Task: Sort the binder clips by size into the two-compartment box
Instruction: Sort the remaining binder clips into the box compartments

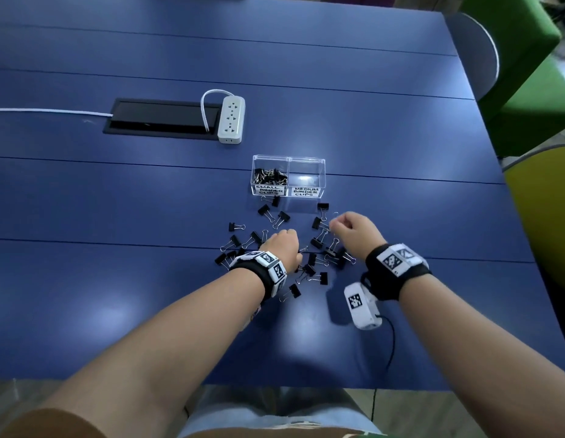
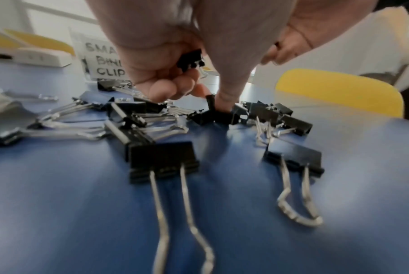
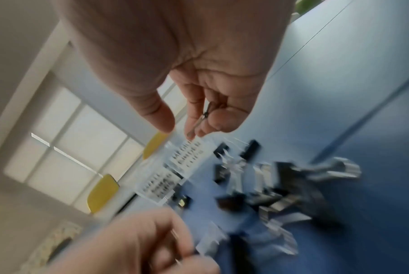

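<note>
A clear two-compartment box stands on the blue table. Its left half, labelled small, holds several black clips; the right half, labelled medium, holds none. Several black binder clips lie scattered in front of the box. My left hand is down in the pile. It grips a small black clip in curled fingers, and one finger touches another clip on the table. My right hand hovers right of the pile and pinches a clip by its wire handle.
A white power strip and a black cable hatch lie farther back on the left. A white tagged device hangs under my right wrist. Grey, green and yellow chairs stand along the table's right edge.
</note>
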The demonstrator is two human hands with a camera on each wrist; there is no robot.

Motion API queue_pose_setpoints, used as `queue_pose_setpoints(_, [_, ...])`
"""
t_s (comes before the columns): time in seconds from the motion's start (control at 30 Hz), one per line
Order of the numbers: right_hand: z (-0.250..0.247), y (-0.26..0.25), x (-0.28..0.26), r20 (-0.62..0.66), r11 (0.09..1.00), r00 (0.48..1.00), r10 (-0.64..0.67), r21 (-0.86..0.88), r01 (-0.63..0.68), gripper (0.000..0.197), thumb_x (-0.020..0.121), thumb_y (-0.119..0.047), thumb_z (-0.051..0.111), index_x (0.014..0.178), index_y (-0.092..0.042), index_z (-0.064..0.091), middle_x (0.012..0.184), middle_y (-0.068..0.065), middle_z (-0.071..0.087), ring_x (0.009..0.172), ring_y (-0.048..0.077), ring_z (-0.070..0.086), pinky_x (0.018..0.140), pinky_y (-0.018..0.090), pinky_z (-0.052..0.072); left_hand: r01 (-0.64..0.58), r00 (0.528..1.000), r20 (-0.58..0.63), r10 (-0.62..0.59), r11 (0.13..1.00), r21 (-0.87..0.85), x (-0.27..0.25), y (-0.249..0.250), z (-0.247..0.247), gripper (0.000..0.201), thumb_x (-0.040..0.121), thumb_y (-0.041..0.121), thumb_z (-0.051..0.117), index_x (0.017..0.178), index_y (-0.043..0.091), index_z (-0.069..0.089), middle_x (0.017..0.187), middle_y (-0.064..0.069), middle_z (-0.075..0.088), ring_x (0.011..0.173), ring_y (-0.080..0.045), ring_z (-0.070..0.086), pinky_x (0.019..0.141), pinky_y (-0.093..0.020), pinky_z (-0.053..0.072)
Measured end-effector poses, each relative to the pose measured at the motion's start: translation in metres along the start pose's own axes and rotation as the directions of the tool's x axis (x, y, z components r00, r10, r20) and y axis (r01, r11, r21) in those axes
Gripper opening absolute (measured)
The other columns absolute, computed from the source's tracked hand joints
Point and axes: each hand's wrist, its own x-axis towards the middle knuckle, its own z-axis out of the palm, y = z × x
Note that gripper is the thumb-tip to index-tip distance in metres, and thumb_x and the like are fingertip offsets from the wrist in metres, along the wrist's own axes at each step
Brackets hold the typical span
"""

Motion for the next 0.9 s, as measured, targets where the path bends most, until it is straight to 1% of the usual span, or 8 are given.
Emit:
queue_pose_setpoints(0.13, [-0.008,-0.056,0.039,0.037,0.965,0.999,0.004,0.263,-0.013,0.014,0.089,-0.005,0.045,0.087,-0.007,0.06,0.063,0.003,0.052,0.051,0.015,0.046,0.045,0.021,0.044,-0.016,1.0,0.008,0.017,0.997,-0.076,-0.004,-0.01,-0.005,0.025,0.094,0.026,0.052,0.106,0.004,0.049,0.113,-0.016,0.057,0.102,-0.034,0.056,0.086,-0.042,0.047])
queue_pose_setpoints(0.27, [0.006,-0.095,0.076,-0.016,0.989,0.993,-0.118,0.088,0.119,0.025,0.082,0.0,0.046,0.07,-0.02,0.056,0.067,0.004,0.058,0.058,0.021,0.054,0.062,0.031,0.051,0.05,0.995,-0.071,-0.07,0.968,-0.247,-0.007,-0.029,-0.03,0.017,0.096,0.024,0.048,0.087,0.01,0.046,0.086,-0.009,0.055,0.078,-0.028,0.052,0.075,-0.038,0.046])
queue_pose_setpoints(0.37, [0.023,-0.116,0.092,0.032,0.962,0.979,-0.2,-0.184,0.202,0.019,0.084,-0.004,0.049,0.087,-0.012,0.066,0.086,0.006,0.065,0.077,0.023,0.059,0.079,0.031,0.052,0.118,0.976,-0.134,-0.174,0.931,-0.346,-0.004,-0.048,-0.052,0.019,0.096,0.024,0.047,0.096,0.005,0.05,0.098,-0.013,0.059,0.09,-0.031,0.056,0.08,-0.039,0.046])
queue_pose_setpoints(0.5, [0.039,-0.13,0.095,0.108,0.919,0.969,-0.22,-0.311,0.243,0.034,0.086,0.001,0.039,0.104,-0.011,0.065,0.111,0.01,0.065,0.092,0.029,0.06,0.082,0.03,0.048,0.132,0.949,-0.23,-0.218,0.932,-0.339,0.012,-0.067,-0.082,0.023,0.096,0.024,0.051,0.103,0.003,0.054,0.113,-0.016,0.057,0.103,-0.033,0.055,0.087,-0.039,0.045])
queue_pose_setpoints(0.6, [0.042,-0.119,0.09,0.055,0.925,0.958,-0.282,-0.25,0.287,0.033,0.084,0.002,0.04,0.1,-0.01,0.066,0.11,0.013,0.065,0.098,0.031,0.061,0.086,0.031,0.046,0.103,0.948,-0.261,-0.182,0.952,-0.289,0.031,-0.068,-0.103,0.021,0.094,0.023,0.052,0.104,0.004,0.055,0.118,-0.017,0.055,0.11,-0.033,0.052,0.09,-0.039,0.043])
queue_pose_setpoints(0.73, [0.044,-0.087,0.072,-0.019,0.94,0.956,-0.292,-0.192,0.283,0.021,0.083,-0.005,0.047,0.09,-0.015,0.064,0.104,0.01,0.064,0.081,0.02,0.055,0.084,0.029,0.046,0.048,0.957,-0.27,-0.105,0.977,-0.209,0.06,-0.055,-0.12,0.02,0.093,0.018,0.054,0.106,0.003,0.056,0.121,-0.017,0.054,0.11,-0.033,0.054,0.093,-0.036,0.043])
queue_pose_setpoints(0.83, [0.055,-0.062,0.049,0.093,0.921,0.956,-0.279,-0.256,0.294,0.021,0.084,-0.005,0.047,0.092,-0.013,0.065,0.103,0.009,0.061,0.086,0.022,0.056,0.089,0.036,0.05,0.03,0.966,-0.252,-0.064,0.99,-0.136,0.079,-0.044,-0.124,0.023,0.092,0.019,0.055,0.109,0.003,0.057,0.12,-0.017,0.053,0.108,-0.034,0.056,0.095,-0.039,0.046])
queue_pose_setpoints(0.9, [0.068,-0.051,0.033,0.208,0.884,0.922,-0.328,-0.276,0.377,0.026,0.084,-0.003,0.048,0.1,-0.013,0.067,0.108,0.008,0.058,0.099,0.025,0.056,0.094,0.038,0.049,0.016,0.972,-0.231,-0.037,0.996,-0.093,0.085,-0.041,-0.123,0.024,0.091,0.019,0.056,0.11,0.005,0.058,0.119,-0.017,0.053,0.106,-0.036,0.057,0.094,-0.041,0.048])
